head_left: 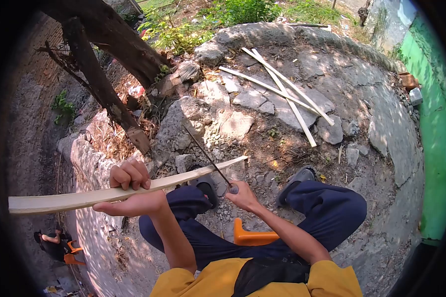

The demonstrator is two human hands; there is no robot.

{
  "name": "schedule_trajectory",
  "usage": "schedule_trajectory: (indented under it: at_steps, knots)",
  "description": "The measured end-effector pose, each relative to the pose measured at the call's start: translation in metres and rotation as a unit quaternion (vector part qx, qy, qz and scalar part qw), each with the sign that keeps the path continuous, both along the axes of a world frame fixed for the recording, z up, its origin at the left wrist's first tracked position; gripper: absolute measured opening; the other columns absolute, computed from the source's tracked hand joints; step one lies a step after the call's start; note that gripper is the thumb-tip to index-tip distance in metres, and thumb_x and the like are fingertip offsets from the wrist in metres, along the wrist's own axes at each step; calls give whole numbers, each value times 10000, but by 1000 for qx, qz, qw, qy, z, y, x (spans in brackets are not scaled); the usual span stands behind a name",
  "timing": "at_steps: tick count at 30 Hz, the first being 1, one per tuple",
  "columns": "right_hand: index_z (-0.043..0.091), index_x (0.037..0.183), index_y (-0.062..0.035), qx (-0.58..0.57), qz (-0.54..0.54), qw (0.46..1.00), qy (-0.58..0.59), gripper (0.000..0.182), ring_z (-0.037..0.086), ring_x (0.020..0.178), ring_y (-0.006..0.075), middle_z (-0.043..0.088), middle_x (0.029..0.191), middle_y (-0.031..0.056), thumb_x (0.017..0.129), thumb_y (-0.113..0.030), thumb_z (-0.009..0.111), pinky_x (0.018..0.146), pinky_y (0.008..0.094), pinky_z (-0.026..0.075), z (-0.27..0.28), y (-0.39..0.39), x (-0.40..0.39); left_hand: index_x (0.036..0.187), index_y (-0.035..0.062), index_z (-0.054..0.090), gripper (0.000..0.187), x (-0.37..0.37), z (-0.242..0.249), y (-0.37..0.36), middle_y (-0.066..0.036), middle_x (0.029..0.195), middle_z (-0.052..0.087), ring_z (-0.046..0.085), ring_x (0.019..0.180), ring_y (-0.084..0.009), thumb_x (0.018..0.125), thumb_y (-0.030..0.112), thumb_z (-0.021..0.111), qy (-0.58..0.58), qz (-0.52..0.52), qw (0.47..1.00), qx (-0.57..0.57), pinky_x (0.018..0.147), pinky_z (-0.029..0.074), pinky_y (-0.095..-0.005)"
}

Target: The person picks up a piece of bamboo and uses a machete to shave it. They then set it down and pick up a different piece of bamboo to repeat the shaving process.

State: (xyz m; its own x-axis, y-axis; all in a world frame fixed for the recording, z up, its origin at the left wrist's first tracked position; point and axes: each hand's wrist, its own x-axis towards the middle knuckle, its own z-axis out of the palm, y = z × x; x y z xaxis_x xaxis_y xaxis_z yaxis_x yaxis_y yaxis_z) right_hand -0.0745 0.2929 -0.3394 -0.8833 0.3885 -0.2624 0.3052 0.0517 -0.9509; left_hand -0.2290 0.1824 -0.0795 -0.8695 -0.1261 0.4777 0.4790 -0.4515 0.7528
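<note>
My left hand (139, 203) is wrapped round a long pale strip of split wood or bamboo (59, 202), the thumb along its near side and the fingers curled over the far side. The strip reaches from the far left to a thin, frayed-looking tip above my feet. In my right hand (244, 196) is a knife (201, 147) with a long, narrow dark blade, gripped by its handle. The blade slants up and to the left, crossing the strip close to the thin tip in this view.
Several pale strips (288, 96) lie crossed on the broken concrete ahead. A leaning tree trunk (129, 49) stands at the upper left, a green wall (433, 128) at the right. An orange stool (252, 236) shows between my legs. Another person (54, 246) sits at the lower left.
</note>
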Motion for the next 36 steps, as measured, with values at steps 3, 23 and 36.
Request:
schedule_trajectory:
  at_steps: [3,23,36]
  knots:
    - [668,916,16,-13,-8,997,-74,291,610,673,222,655,742,126,749,-223,665,676,372,494,-37,16,5,624,152,263,768,0,0,-2,4,482,250,205,399,-86,851,885,243,4,3,1000,-7,375,154,-221]
    - [667,911,30,24,-2,987,-158,299,653,694,257,673,747,162,757,-226,655,693,403,506,-61,34,11,626,156,259,767,-3,1,-1,10,486,244,197,417,-84,844,891,258,-8,25,1000,-9,380,142,-229]
    - [655,899,15,1,-13,1000,19,258,589,652,215,644,729,105,747,-193,660,674,359,484,-60,7,-1,631,154,263,766,-7,0,-6,10,491,243,203,421,-82,848,889,260,-14,28,999,-3,386,151,-225]
